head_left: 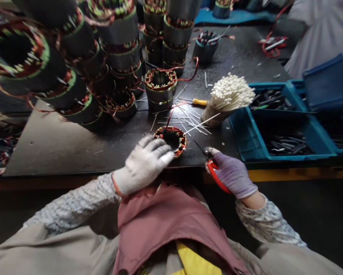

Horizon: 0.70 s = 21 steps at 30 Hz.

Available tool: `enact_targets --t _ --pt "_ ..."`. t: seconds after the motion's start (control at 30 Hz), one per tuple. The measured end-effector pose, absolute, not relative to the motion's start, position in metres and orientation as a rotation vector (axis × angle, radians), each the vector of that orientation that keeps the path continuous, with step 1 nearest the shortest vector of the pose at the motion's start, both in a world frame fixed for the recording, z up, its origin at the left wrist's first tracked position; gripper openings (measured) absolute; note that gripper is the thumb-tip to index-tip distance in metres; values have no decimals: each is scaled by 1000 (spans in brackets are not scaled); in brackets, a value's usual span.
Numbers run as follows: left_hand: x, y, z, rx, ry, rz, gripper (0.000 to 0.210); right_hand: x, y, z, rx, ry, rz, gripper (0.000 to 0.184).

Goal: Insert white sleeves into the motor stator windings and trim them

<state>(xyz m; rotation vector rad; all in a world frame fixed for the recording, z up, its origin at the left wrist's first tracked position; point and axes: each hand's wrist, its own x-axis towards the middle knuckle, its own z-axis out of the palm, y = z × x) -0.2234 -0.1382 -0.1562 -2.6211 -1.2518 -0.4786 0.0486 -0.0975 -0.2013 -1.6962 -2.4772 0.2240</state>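
White-gloved, our left fingers [159,148] lie over the near-left rim of the wound ring [183,143], grip unclear, while our right fingers [212,151] clasp red-handled scissors [217,177] beside it.

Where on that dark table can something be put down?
Mostly bare: front left, between the coil stacks and the left hand; farther back, between the dark cup and the red wires. Crowded: loose white sticks left of the stick bundle.

The round reddish copper-wound stator [183,143] looks metallic, the curved red plastic handle [217,178] smooth, and the white cloth glove [143,164] matt.
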Motion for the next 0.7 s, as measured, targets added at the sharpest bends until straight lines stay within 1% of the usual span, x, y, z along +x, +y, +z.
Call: enact_targets --t 0.07,0.17,0.23,0.33,0.43,0.57,0.63,0.7 --pt "-204 -139 -154 -2584 -1333 -401 31 45 -85 -201 -1700 -2494 241 48" --pt "-178 -127 -167 -2565 -1539 -254 44 32 -67 -198 -1642 -2545 331 50" --pt "-170 -117 -179 -2560 -1581 -194 44 23 -59 -196 -1606 -2575 412 51" --pt "-172 -107 -190 -2562 -1519 -191 42 19 -54 -197 -1545 -2579 511 50" --pt "-174 -106 -189 -2626 -1509 -135 44 21 -54 -202 -1485 -2532 545 46" --pt "-169 -107 -183 -2702 -1647 -58 51 23 -55 -208 -1453 -2418 583 43" --pt "-173 -107 -178 -2729 -1763 -77 53 26 -58 -209 -1428 -2354 613 42" --pt "-189 -108 -168 -2783 -1932 -270 57 35 -63 -212 -1452 -2303 567 40"
